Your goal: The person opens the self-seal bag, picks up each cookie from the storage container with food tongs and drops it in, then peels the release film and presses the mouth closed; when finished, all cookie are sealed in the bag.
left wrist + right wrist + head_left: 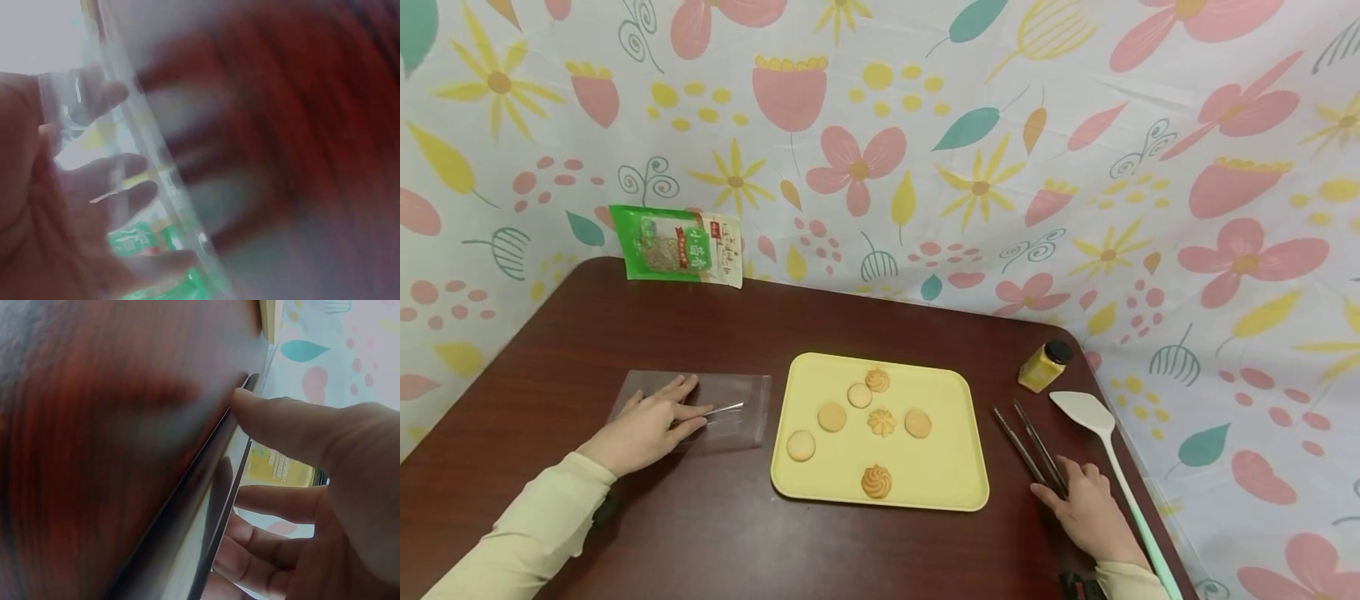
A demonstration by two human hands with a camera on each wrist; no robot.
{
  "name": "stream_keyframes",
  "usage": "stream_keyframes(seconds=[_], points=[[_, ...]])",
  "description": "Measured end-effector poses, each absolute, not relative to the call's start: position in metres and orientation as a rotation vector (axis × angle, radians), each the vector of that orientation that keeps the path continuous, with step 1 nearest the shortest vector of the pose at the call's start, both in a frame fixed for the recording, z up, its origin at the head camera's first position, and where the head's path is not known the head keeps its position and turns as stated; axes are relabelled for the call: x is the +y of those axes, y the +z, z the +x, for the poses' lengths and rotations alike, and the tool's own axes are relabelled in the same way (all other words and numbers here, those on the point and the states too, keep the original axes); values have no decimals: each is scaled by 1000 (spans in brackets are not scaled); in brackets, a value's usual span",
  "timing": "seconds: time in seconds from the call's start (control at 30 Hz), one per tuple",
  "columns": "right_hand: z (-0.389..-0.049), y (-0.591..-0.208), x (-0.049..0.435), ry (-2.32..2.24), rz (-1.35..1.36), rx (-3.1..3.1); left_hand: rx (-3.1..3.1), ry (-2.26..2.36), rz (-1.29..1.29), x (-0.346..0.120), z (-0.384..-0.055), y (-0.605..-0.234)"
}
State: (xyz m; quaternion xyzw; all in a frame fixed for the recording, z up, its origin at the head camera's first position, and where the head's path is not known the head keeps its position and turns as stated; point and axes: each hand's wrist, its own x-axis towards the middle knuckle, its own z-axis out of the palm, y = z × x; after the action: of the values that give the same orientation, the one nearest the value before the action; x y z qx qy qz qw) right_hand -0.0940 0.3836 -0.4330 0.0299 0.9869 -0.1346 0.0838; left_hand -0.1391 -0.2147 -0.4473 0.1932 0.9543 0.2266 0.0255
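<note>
My left hand (643, 427) rests on a clear plastic bag (741, 417) lying flat on the table, its fingers spread and fairly straight. In the left wrist view, the fingers (125, 175) lie against the bag's see-through film. At the right, my right hand (1090, 506) holds the metal tongs (1036, 447) by their dark handle end, with the tips apart and pointing away. The right wrist view has the thumb (275, 419) on one side of the tongs (212, 506) and the other fingers on the far side. Between the hands lies a yellow tray (936, 467) with several round cookies (882, 422).
A white spatula (1086, 410) with a mint handle lies beside my right hand. Beyond it stands a yellow jar (1040, 371) with a black lid. A green spice packet (677, 247) leans against the flowered cloth (857, 108) behind the dark table (715, 533).
</note>
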Motion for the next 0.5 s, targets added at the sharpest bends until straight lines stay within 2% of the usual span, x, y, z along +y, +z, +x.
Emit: stream_keyframes(seconds=[0.17, 0.5], points=[[-96, -435, 386, -389, 135, 2907, 3050, 757, 722, -213, -140, -449], [-93, -439, 389, -429, 92, 2990, 3097, 865, 729, -207, -144, -450]])
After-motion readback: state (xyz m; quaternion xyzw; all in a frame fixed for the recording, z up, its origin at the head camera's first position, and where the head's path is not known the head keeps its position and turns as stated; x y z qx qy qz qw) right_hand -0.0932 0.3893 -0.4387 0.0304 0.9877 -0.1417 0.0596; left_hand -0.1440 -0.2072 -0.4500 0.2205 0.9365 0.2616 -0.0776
